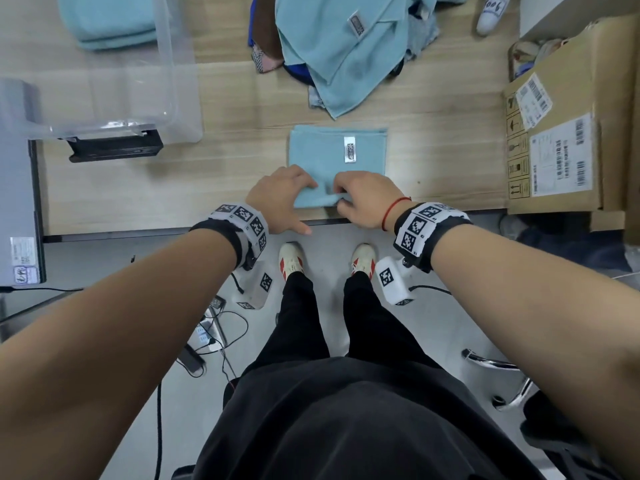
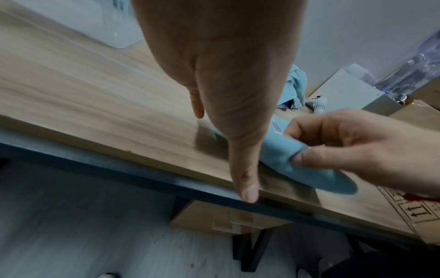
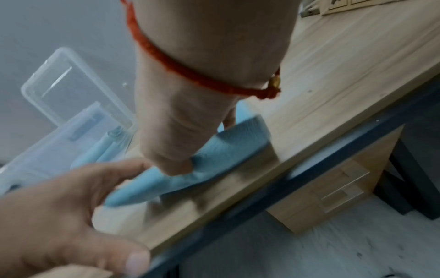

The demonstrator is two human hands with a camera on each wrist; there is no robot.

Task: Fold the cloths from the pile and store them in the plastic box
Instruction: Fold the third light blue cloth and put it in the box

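A folded light-blue cloth (image 1: 332, 150) (image 2: 278, 156) (image 3: 226, 150) with a grey label lies near the table's front edge. My right hand (image 1: 360, 199) (image 2: 357, 146) (image 3: 190, 122) pinches the cloth's near edge between thumb and fingers and lifts it a little. My left hand (image 1: 284, 195) (image 2: 226, 94) (image 3: 71, 206) rests its fingers on the cloth's near left part, with the thumb sticking out past the table edge. The pile of cloths (image 1: 346, 46) lies behind. The clear plastic box (image 1: 169, 81) (image 3: 76, 105) stands at the back left with folded blue cloths (image 1: 107, 22) inside.
A cardboard box (image 1: 561, 133) stands on the table's right end. A black object (image 1: 114, 147) lies in front of the plastic box, and a grey device (image 1: 17, 185) sits at the far left. The table's dark front edge (image 1: 138, 233) runs just under my wrists.
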